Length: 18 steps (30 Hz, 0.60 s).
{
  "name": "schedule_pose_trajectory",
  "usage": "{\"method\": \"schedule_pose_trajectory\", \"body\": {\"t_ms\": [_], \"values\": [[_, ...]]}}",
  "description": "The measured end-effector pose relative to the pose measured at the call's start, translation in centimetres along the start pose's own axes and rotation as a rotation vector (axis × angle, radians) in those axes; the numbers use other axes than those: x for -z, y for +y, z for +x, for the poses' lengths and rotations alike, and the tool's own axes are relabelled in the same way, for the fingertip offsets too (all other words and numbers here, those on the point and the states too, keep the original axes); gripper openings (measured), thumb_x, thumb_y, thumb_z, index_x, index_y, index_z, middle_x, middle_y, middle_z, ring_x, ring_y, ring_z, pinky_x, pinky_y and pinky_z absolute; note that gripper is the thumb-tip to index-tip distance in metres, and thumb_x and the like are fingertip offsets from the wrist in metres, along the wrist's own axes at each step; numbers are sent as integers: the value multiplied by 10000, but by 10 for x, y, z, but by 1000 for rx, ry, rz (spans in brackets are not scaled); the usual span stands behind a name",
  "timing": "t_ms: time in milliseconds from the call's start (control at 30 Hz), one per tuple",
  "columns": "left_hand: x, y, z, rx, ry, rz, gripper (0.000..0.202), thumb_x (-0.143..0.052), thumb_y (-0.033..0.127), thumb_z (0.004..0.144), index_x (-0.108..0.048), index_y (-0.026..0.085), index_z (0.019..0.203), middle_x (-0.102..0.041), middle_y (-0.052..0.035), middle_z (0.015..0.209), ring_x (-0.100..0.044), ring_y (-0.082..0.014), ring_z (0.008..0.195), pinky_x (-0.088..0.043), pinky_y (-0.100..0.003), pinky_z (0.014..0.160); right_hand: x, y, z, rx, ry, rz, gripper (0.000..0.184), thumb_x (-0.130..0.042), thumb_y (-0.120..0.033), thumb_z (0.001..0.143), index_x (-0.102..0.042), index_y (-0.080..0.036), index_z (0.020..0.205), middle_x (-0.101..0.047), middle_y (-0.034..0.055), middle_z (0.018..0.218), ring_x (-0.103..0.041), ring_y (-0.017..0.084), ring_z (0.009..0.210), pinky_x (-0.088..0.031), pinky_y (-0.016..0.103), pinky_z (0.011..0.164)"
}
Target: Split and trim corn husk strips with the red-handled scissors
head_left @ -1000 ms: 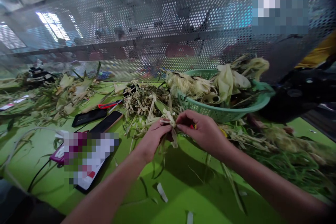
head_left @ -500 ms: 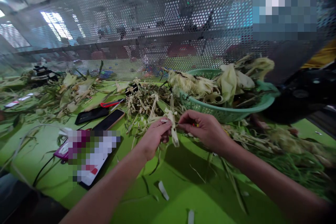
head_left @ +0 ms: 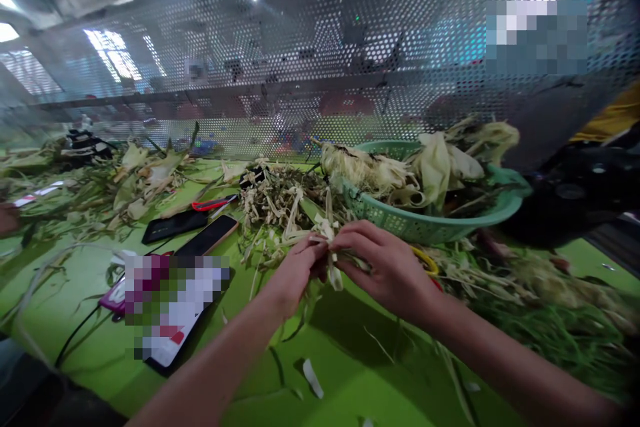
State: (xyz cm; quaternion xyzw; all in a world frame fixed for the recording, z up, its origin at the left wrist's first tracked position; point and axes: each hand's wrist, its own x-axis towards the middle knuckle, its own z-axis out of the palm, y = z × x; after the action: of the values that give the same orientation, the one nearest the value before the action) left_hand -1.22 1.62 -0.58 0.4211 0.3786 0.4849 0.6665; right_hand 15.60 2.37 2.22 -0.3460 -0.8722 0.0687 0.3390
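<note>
A small tied figure of pale dried corn husk [head_left: 334, 275] stands upright between my hands, just above the green table [head_left: 350, 353]. My left hand [head_left: 295, 273] is closed around it from the left, fingertips pinching its middle. From the right, my right hand [head_left: 383, 267] presses thumb and fingers against the same husk piece; its fingertips are partly hidden. Behind my right hand a yellow and red looped handle [head_left: 425, 260] shows, the rest of it covered. Just beyond lies a heap of knotted husk pieces [head_left: 275, 203].
A green basket [head_left: 420, 227] of husks stands at the back right, before a perforated metal screen [head_left: 300, 67]. On the left lie phones [head_left: 210, 237], a red cutter [head_left: 213, 203] and a purple device [head_left: 113, 297] with a cable. Husk scraps are scattered about. Another person's hand [head_left: 7, 219] shows far left.
My right hand has moved left and closed in on the husk figure. My left hand keeps its hold. The yellow handle now shows behind my right hand.
</note>
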Motion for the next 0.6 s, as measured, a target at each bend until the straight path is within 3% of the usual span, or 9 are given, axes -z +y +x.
{"method": "schedule_pose_trajectory", "body": {"t_ms": [133,300,433,600], "values": [[-1,4,-3,-7,-50,63,84,-544,232,773,-570,165,817,-517,-5,762,-449,-101,639,-381,-230,586,3,4,0,-140,54,127,171,-516,-120,836,-586,-209,963,-574,60,1008,-569,152,799,-453,244,653],[-2,6,-2,-68,-104,272,169,-557,310,806,-578,153,863,-506,-12,785,-435,-115,681,-359,-240,605,8,5,2,-179,53,209,138,-533,-180,862,-634,-219,949,-591,51,982,-571,175,912,-443,280,803],[-1,6,-2,-92,-128,321,213,-556,355,822,-600,152,869,-504,-5,756,-417,-118,672,-339,-244,614,4,10,2,-371,65,280,134,-565,-275,852,-612,-212,961,-617,34,899,-560,161,756,-441,280,687],[-1,6,-3,-85,-198,328,233,-570,362,824,-641,164,924,-539,-8,775,-422,-123,696,-339,-244,656,2,14,5,-578,-37,706,242,-618,-402,799,-608,-168,861,-614,19,781,-543,144,697,-423,267,637]]}}
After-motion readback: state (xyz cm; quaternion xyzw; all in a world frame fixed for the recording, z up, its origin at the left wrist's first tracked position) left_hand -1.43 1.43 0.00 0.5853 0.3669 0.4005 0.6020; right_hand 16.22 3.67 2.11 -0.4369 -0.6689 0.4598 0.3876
